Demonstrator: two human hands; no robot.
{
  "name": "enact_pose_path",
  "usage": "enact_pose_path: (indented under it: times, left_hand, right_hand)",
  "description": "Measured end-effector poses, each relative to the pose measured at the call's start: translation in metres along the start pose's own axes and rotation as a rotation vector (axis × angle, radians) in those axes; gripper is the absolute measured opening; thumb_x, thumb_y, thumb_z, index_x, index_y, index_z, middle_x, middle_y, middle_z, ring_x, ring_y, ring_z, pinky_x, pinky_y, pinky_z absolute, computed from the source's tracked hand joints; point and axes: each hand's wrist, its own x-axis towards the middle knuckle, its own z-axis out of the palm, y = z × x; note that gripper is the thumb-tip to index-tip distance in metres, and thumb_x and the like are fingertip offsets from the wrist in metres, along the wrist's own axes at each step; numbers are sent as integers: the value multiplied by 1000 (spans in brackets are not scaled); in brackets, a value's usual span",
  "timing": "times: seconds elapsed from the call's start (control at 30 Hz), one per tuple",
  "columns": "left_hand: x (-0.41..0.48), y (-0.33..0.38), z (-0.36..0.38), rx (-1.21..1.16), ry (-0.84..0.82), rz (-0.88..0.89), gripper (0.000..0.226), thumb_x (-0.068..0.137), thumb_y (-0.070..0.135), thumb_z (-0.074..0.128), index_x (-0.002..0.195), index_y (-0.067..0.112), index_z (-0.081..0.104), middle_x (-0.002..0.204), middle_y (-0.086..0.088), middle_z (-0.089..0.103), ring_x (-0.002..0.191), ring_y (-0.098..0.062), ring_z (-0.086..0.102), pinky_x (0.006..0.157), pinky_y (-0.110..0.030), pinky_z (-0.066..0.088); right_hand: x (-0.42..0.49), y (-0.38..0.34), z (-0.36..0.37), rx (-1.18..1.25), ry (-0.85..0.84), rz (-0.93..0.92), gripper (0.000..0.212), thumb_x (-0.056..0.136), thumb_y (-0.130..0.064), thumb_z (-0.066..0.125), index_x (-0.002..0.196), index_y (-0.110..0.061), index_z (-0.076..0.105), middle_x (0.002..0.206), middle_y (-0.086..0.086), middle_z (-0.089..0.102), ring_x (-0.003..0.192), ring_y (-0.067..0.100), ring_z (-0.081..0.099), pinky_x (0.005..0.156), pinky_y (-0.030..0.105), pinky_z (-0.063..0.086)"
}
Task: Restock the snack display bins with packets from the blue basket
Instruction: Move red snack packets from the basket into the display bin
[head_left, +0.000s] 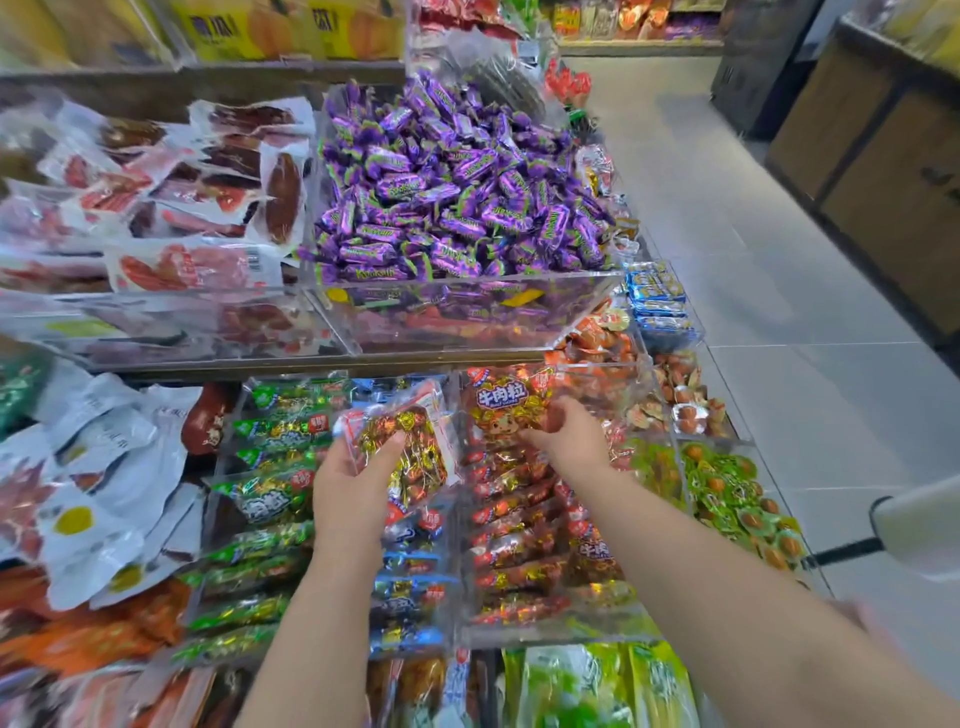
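The red-packet bin runs near to far, its far end meeting the upright red packet gripped by the right hand, while the gold-and-red packet, tilted just left of it, sits clasped in the left hand.

Candies are showing purple wrappers with green lettering. The foil packet is glinting gold and red. The red packet is bearing white characters. The green row, blue row and red row are sparkling with gold flecks. Pouches are showing white with yellow spots.
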Motion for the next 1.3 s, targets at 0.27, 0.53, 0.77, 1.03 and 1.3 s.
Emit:
enact_pose_path:
  times: [0.27, 0.53, 0.77, 1.03, 1.3]
  left_hand:
    - [-1, 7, -3, -69, 17, -73, 88, 57, 53, 80, 135, 23, 50, 131, -9, 59, 118, -32, 58, 97, -58, 46]
    - [-4, 11, 7, -192, -167, -219, 17, 95, 29, 57, 108, 20, 64, 102, -6, 74, 91, -25, 72, 75, -44, 57]
    - [-26, 22, 29, 16, -331, -100, 31, 92, 23, 62, 123, 28, 61, 122, -7, 66, 112, -28, 62, 91, -56, 51]
    - [-52, 35, 34, 47, -648, -1, 26, 81, 20, 65, 105, 29, 70, 106, 4, 73, 101, -16, 67, 87, -38, 55]
    - [-46, 40, 38, 218, -390, -256, 26, 100, 40, 44, 105, 19, 59, 105, -8, 63, 95, -21, 64, 78, -36, 56]
  right_hand:
    - [16, -16, 2, -87, -38, -79, 41, 78, -39, 73, 100, -20, 45, 100, 2, 62, 82, 19, 55, 70, 33, 46]
    - [-40, -9, -18, 223, 293, -119, 35, 82, -19, 67, 108, -19, 44, 110, -5, 33, 108, 6, 40, 87, 24, 34]
    - [-103, -6, -55, 77, -227, -601, 83, 74, -46, 72, 140, -45, 22, 143, -22, 15, 135, -2, 21, 106, 16, 23]
    - [-114, -6, -60, 1096, -910, 251, 45, 82, -37, 66, 121, -17, 58, 124, 10, 62, 107, 40, 61, 77, 49, 56]
    - [-116, 1, -54, 313, -117, -470, 33, 85, -16, 69, 104, -43, 62, 93, -27, 62, 89, -12, 55, 78, 6, 42]
